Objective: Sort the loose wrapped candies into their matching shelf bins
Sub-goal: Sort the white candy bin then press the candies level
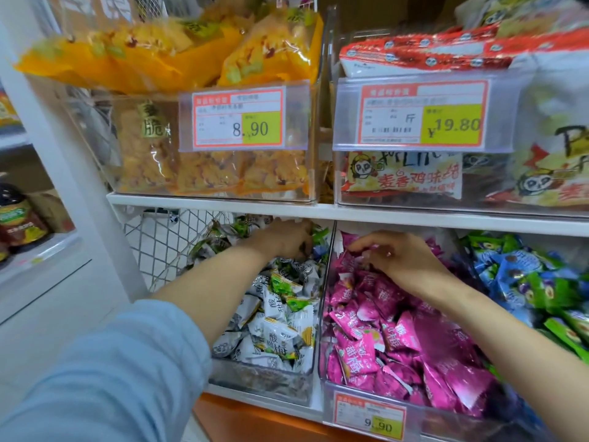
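Care should be taken that mismatched pieces are lifted singly from the white-and-green wrapped candies [280,314] in the clear plastic bin [264,382], where the left hand [287,240] is buried. The right hand [398,260] is curled over the pink wrapped candies [398,339]. Whether either grasps anything cannot be told.

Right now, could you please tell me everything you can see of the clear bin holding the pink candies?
The clear plastic bin sits on the lower shelf, right of the white-candy bin, heaped with pink wrapped candies. A 9.90 price tag is on its front. The right hand reaches into its back.
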Available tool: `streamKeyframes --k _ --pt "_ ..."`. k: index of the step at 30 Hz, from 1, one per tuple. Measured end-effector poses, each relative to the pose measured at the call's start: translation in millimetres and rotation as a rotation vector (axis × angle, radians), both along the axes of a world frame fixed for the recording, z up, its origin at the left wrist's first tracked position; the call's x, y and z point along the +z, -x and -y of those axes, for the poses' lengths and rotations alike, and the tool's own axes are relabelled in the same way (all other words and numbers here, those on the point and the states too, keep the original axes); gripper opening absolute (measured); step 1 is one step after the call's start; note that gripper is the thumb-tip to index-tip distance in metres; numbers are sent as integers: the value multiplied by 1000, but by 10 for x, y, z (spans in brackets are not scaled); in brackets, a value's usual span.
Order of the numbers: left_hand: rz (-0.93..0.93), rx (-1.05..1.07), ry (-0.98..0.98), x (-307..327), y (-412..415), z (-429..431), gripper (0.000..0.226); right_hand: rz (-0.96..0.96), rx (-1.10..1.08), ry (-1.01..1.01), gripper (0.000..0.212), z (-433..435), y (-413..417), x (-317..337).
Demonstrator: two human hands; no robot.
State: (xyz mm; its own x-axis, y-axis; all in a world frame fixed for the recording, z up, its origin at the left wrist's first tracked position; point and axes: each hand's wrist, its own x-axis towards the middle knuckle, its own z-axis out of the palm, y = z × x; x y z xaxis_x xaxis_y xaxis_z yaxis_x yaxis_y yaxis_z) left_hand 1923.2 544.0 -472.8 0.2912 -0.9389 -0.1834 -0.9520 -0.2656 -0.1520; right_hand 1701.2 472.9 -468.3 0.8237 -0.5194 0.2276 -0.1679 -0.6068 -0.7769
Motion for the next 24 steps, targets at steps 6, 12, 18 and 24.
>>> streamKeyframes --k 6,12,18,24 --pt "-49 13 21 62 -93 -121 32 -38 23 -13 35 -45 -77 -26" --pt "-168 69 190 134 -285 -329 23 -31 52 25 31 -88 -165 -40" --pt "-107 137 279 89 -318 -327 27 -52 36 23 31 -73 -150 -65" --pt "37 178 237 114 -209 -215 38 -47 19 3 32 -63 -107 -20"
